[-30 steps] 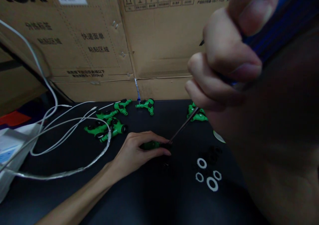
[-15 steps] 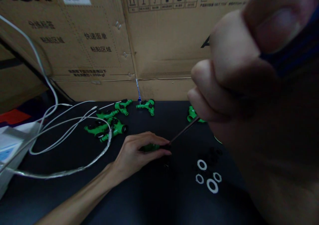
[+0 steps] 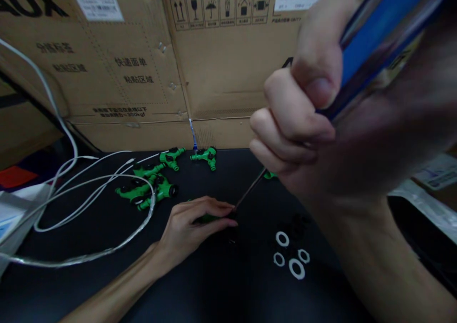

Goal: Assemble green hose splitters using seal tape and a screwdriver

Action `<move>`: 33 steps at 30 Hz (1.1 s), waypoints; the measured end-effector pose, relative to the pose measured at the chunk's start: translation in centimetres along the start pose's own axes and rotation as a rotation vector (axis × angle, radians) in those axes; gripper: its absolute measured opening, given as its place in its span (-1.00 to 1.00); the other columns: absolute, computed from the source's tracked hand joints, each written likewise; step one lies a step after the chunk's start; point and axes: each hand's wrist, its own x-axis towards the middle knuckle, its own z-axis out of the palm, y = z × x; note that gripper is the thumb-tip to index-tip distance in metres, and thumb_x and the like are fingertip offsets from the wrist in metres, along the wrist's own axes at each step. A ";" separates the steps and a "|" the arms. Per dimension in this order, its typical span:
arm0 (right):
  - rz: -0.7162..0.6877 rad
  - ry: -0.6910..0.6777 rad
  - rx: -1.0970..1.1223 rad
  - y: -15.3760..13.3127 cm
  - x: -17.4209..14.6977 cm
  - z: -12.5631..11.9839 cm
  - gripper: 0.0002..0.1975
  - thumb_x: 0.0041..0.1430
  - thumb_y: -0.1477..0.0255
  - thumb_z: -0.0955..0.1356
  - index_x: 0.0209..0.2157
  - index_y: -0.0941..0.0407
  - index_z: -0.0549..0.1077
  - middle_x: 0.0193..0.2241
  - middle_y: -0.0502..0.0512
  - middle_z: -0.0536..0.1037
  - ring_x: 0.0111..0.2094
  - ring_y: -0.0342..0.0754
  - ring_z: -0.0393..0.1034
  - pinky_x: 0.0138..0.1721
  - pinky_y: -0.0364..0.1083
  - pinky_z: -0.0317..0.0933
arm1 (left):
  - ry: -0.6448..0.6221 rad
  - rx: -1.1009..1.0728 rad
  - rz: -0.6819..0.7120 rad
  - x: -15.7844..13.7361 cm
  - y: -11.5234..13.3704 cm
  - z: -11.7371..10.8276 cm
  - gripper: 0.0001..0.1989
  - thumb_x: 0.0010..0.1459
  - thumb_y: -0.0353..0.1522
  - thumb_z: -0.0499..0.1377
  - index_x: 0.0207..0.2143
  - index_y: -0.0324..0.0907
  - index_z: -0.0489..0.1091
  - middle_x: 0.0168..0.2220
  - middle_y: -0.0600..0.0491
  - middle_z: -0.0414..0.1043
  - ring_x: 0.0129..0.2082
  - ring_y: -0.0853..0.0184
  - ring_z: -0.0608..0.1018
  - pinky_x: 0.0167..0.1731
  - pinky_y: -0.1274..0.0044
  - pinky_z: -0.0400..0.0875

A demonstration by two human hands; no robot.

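Note:
Low over the black table, my left hand (image 3: 187, 225) pinches a green hose connector (image 3: 208, 218), mostly hidden by the fingers; its end is dark. My right hand (image 3: 293, 108) looms large at the right, fingers wrapped round the blue handle of a screwdriver (image 3: 380, 32). The thin metal shaft slants down and left to the connector's dark end at my left fingertips. Shadow hides the tip. Right of my left hand lie several white rings (image 3: 296, 269), with small black pieces (image 3: 300, 224) behind them.
Several green connectors with black parts (image 3: 162, 189) lie at the left, near a white cable (image 3: 85, 260). Another green connector (image 3: 207, 157) stands by the cardboard box (image 3: 221, 75) at the back. One more (image 3: 270, 175) shows partly behind my right hand.
My right hand shows further left and more of the blue handle is visible. The whole view has shifted slightly. My left hand keeps its pinch on the connector.

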 end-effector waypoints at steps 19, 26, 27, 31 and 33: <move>-0.237 -0.088 0.096 0.3 1.2 0.1 -0.42 0.36 0.03 0.27 -0.66 0.05 0.21 -0.74 -0.16 0.03 -0.75 -0.26 -0.08 -0.77 -0.19 -0.08 | -0.043 -0.008 -0.140 0.1 -0.4 -0.2 -0.89 0.17 -0.36 0.41 -0.29 -0.18 0.56 -0.26 0.09 0.72 -0.23 0.39 0.74 -0.15 0.70 0.61; -0.030 -0.135 0.031 -0.5 1.2 -0.1 -0.55 0.26 -0.08 0.26 -0.48 -0.03 0.35 -0.69 -0.07 0.12 -0.58 -0.03 0.36 -0.75 -0.14 0.10 | -0.014 -0.009 -0.112 0.3 -0.2 0.0 -0.78 0.16 -0.26 0.41 -0.40 -0.20 0.51 -0.30 0.01 0.70 -0.25 0.28 0.75 -0.23 0.58 0.67; -0.013 -0.144 0.042 -0.5 1.3 -0.2 -0.56 0.26 -0.09 0.25 -0.45 -0.03 0.36 -0.67 -0.06 0.15 -0.55 -0.01 0.39 -0.73 -0.13 0.14 | -0.018 -0.009 -0.107 0.3 -0.2 0.0 -0.78 0.16 -0.26 0.41 -0.41 -0.20 0.50 -0.30 0.01 0.70 -0.26 0.27 0.75 -0.24 0.57 0.67; -0.034 -0.166 0.082 -0.8 1.5 -0.1 -0.55 0.24 -0.12 0.24 -0.40 -0.03 0.35 -0.66 -0.06 0.18 -0.55 -0.01 0.38 -0.70 -0.12 0.19 | -0.011 -0.018 -0.110 0.2 -0.2 0.1 -0.80 0.16 -0.29 0.41 -0.41 -0.19 0.51 -0.28 0.00 0.70 -0.24 0.27 0.75 -0.22 0.55 0.67; -0.087 -0.173 0.087 -1.0 1.2 0.1 -0.53 0.23 -0.14 0.24 -0.41 -0.03 0.33 -0.68 -0.08 0.15 -0.62 -0.06 0.28 -0.72 -0.13 0.12 | -0.003 -0.031 -0.112 0.2 -0.2 0.1 -0.80 0.16 -0.30 0.41 -0.41 -0.19 0.50 -0.28 0.01 0.70 -0.23 0.27 0.75 -0.22 0.55 0.67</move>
